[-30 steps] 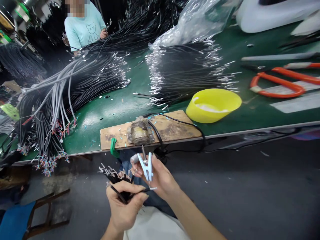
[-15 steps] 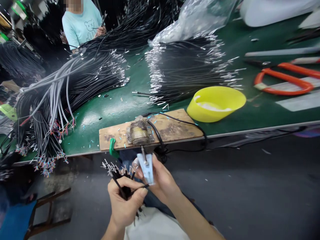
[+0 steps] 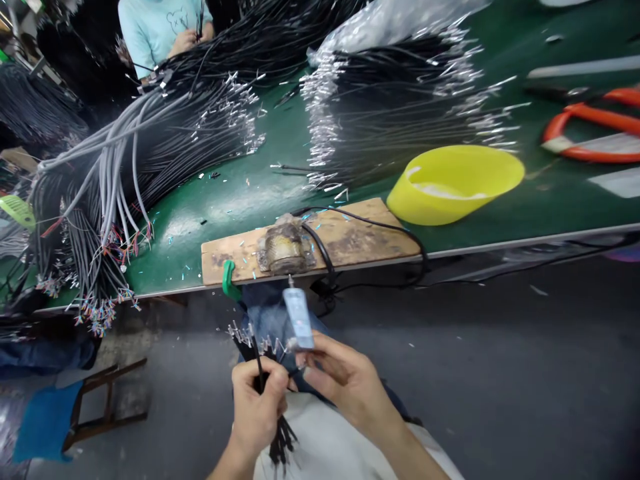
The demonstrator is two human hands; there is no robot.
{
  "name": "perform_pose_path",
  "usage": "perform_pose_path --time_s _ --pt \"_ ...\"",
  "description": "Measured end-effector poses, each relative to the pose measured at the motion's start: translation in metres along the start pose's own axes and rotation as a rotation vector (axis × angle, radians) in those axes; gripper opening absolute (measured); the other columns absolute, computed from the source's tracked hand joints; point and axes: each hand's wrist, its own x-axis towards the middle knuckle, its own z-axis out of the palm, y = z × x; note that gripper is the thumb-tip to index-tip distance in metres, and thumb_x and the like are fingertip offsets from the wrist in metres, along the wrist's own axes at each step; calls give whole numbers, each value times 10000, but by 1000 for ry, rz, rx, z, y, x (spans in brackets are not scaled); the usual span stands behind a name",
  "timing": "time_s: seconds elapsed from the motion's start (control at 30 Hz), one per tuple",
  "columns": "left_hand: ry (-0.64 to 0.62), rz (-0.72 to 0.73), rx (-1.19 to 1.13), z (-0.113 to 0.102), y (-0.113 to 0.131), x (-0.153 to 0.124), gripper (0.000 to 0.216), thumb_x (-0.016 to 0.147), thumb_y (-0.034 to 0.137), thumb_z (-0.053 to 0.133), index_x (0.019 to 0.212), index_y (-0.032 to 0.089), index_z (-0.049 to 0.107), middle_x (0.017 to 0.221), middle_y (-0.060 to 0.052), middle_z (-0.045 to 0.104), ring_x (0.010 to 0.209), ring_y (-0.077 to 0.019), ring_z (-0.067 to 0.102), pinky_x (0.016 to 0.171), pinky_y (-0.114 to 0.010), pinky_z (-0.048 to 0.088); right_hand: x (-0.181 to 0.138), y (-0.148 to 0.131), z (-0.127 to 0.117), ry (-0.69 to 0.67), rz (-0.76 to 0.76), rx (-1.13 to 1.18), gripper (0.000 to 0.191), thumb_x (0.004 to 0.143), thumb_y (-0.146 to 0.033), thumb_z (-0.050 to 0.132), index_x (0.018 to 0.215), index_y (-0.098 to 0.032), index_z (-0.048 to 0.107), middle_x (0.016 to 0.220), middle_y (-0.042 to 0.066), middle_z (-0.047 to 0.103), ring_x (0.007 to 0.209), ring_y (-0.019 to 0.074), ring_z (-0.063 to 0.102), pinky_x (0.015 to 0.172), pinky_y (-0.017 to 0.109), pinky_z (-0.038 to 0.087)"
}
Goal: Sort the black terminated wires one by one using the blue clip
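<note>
Spotted a round yellow plastic bowl (image 3: 500, 185) right of centre on the green tabletop (image 3: 240, 200), something white lying in its bottom. Saw a crumpled clear plastic bag (image 3: 380, 30) top centre, draped over a stack of silver-tipped black wires (image 3: 400, 113). Bottom centre: clenched the left hand (image 3: 257, 408) around a bundle of thin black wires (image 3: 259, 363); pinched a pale blue plastic clip (image 3: 299, 317) in the right hand (image 3: 347, 385), just above.

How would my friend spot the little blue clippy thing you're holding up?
Find the long green worktable, then the brown wooden board at its near edge. Just below the board, the right hand holds up a pale blue plastic clip with a metal tip. Next to it the left hand grips a bundle of thin black wires; the clip alone is pale, flat and upright.
</note>
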Motion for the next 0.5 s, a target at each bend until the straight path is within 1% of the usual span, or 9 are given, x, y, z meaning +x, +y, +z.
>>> perform_pose_path --time_s 0.07,0.17,0.27,0.33,0.37,0.43,0.5 --pt "-6 -46 -59 4 -5 -3 461 707 581 568 522 161 537 346 65 344 281 -31 244 279 -184 196 -3 -3 2 27 -175 -138 148 747 -292 633 645 -186 639 581 17 564 532 139 504 497 254 407" --pt "2 -68 -135 8 -10 -4 458 714 586 561 561 155 540 350 71 340 260 -28 255 265 -179 228 -5 -4 7 109 -403 -327 135 761 -138 582 648 -206 610 562 8 574 514 135 502 490 255 407" --pt "39 -56 -176 9 -9 -4 423 711 558 591 730 136 617 342 91 331 242 -26 269 254 -157 237 -7 -4 8 175 -574 -494 156 730 -78 583 676 -222 603 559 6 596 511 145 514 541 289 436" --pt "35 -52 -221 7 -6 -4 409 690 523 637 827 138 644 354 96 355 236 -17 272 247 -139 217 -7 -4 5 158 -575 -523 149 725 -87 590 668 -225 600 558 8 606 504 151 524 583 317 456" --pt "16 -55 -249 6 -5 -5 406 676 512 656 838 140 652 363 94 370 234 -11 267 245 -134 205 -8 -4 3 128 -535 -497 143 734 -106 587 651 -223 595 549 8 602 494 151 523 585 323 461" --pt "-31 -78 -295 3 -3 -6 383 660 497 677 805 143 664 368 89 382 236 -3 259 254 -134 198 -8 -6 -1 81 -413 -395 166 763 -157 565 608 -214 577 523 9 574 482 148 512 541 307 453" --pt "-44 -109 -309 1 -3 -7 365 657 495 679 789 154 665 382 85 381 252 -4 252 270 -147 209 -9 -8 -5 116 -301 -295 217 787 -210 543 570 -207 553 510 8 525 488 144 488 476 272 417"
